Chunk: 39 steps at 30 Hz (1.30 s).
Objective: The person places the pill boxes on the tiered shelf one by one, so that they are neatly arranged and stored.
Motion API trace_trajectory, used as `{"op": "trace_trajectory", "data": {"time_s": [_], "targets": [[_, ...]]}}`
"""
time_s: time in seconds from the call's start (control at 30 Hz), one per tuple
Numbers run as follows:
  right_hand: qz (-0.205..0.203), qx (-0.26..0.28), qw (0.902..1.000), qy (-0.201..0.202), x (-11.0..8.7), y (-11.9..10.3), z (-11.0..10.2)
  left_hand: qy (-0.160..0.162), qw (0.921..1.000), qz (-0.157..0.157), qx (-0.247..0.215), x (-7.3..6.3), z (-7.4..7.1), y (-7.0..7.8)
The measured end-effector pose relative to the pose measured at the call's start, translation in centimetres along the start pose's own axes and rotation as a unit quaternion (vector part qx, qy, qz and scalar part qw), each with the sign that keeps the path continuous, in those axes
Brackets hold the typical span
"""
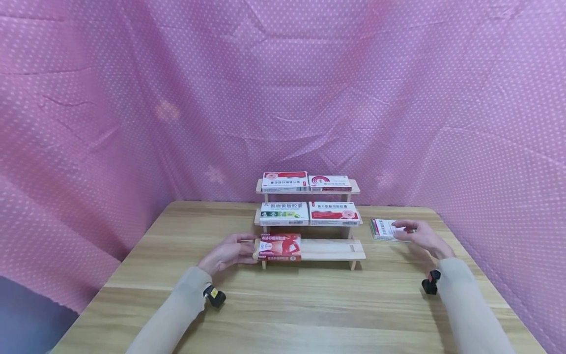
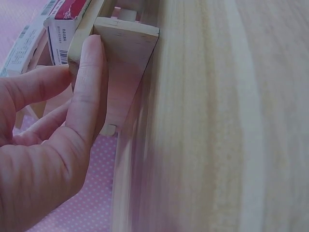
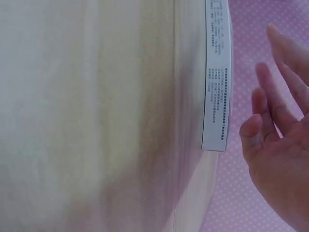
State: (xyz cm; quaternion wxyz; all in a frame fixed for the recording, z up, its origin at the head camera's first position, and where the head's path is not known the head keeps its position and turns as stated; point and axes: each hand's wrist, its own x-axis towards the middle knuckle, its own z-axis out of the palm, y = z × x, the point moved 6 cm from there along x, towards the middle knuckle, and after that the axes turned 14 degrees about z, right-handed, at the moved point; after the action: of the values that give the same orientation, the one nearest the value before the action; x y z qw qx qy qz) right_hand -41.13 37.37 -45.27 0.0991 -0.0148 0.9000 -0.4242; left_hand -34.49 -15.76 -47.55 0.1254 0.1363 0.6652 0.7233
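At the left end of the lowest step of a three-tier wooden rack, my left hand holds the plank's end with thumb and fingers. In the left wrist view, fingertips touch the plank's edge beside its side support. A red medicine box lies on this step, just right of those fingers. My right hand is over a white medicine box lying on the table right of the rack. In the right wrist view, its fingers are spread, loosely bent and apart from the box's printed side.
The middle tier bears a white-and-green box and a white-and-red box. Two more boxes, one red-and-white and one white, lie on the top tier. A pink dotted cloth hangs behind the wooden table.
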Motion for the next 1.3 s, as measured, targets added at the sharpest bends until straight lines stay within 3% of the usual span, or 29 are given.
{"op": "trace_trajectory", "data": {"time_s": [0.17, 0.37, 0.6, 0.87, 1.3], "targets": [[0.022, -0.035, 0.9991, 0.007, 0.3, 0.3, -0.5, 0.000, 1.0000, -0.002, 0.001, -0.1, 0.1, 0.1], [-0.002, -0.075, 0.9971, 0.002, 0.7, 0.2, -0.5, 0.000, 1.0000, -0.001, -0.001, -0.2, 0.1, 0.3], [0.002, -0.079, 0.9968, -0.013, 0.8, 0.7, -0.1, 0.008, 1.0000, -0.003, -0.002, -0.1, 0.0, 0.3], [0.039, -0.068, 0.9959, -0.045, 0.7, 1.4, 0.2, 0.005, 1.0000, -0.002, 0.005, 0.0, 0.1, 0.4], [0.010, -0.083, 0.9957, -0.041, 0.3, 1.9, 0.4, 0.009, 0.9999, -0.005, 0.009, 0.1, -0.1, 0.2]]}}
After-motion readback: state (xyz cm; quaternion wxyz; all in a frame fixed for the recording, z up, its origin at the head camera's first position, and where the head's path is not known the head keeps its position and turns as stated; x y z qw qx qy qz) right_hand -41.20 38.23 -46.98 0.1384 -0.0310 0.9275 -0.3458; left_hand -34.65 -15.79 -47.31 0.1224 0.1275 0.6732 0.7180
